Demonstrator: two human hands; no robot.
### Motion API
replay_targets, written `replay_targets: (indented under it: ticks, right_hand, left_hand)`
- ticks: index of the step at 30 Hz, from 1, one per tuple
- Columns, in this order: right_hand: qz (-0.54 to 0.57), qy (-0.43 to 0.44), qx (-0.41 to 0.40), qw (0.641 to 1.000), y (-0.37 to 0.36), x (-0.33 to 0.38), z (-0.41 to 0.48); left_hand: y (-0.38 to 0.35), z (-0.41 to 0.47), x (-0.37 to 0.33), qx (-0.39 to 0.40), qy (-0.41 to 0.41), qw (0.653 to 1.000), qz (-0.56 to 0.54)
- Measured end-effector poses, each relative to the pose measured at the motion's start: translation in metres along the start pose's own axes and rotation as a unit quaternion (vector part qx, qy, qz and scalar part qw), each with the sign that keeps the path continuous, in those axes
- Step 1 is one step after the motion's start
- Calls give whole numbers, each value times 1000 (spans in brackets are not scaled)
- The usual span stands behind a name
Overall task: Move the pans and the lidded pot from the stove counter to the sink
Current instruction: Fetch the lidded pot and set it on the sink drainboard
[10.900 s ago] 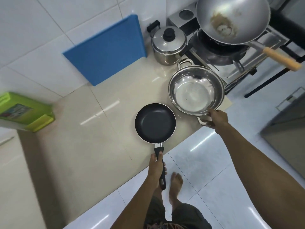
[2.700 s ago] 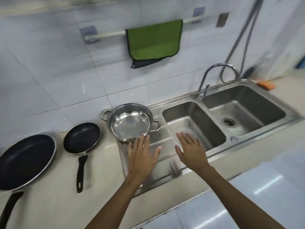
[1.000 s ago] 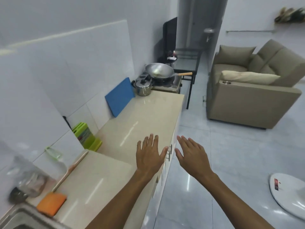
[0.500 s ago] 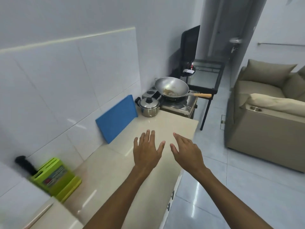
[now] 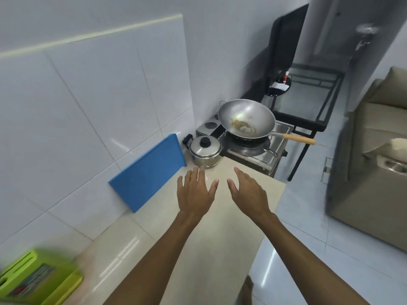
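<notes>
Over counter [image 5: 220, 227], left hand [image 5: 195, 194], right hand [image 5: 250, 194] now nearer lidded pot [image 5: 205, 154]; grips apart, empty.

Lidded pot [image 5: 205, 154] stands between cutting board [image 5: 152, 171] and stove [image 5: 253, 144].

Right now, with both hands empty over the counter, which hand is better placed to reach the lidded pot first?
Probably the left hand: its fingertips already point at the lidded pot, almost touching its base in this view. The right hand hovers further right, towards the stove and wok. Both are open and empty.
</notes>
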State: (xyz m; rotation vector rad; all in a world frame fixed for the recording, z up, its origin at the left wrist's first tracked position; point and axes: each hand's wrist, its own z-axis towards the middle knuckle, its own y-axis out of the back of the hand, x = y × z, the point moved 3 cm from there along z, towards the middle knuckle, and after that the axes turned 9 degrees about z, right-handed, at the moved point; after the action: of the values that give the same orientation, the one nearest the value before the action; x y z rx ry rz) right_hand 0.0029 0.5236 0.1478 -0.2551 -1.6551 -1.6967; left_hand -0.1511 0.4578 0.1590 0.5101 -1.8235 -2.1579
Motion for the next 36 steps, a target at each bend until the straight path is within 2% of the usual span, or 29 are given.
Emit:
replay_targets:
  ticks: [6,13,18,21,25,29,36]
  right_hand:
    - [13,19,32,999,-17,-31,105]
    - [11,28,89,996,-39,-64,194]
    - [21,-4,123,992,-63,-86,242]
    - [67,-57,137,987,-84,-101,268]
    - [171,-156,143,962,-115,-118,294]
    - [221,-219,149,938,-152,-126,314]
    - [313,-298,68,899,-187,-131,330]
  left_hand:
    - [-26,92,-20,5,37,999,8]
    - [-72,180,-31,61,76,995,17]
    - [-96,229,-20,75,87,992,49]
    - [-113,261,-11,96,104,989,44]
    - [-141,299,8,118,144,981,-46]
    - [-176,334,35,157,236,944,-169]
    - [-210,357,58,133,278,884,-351]
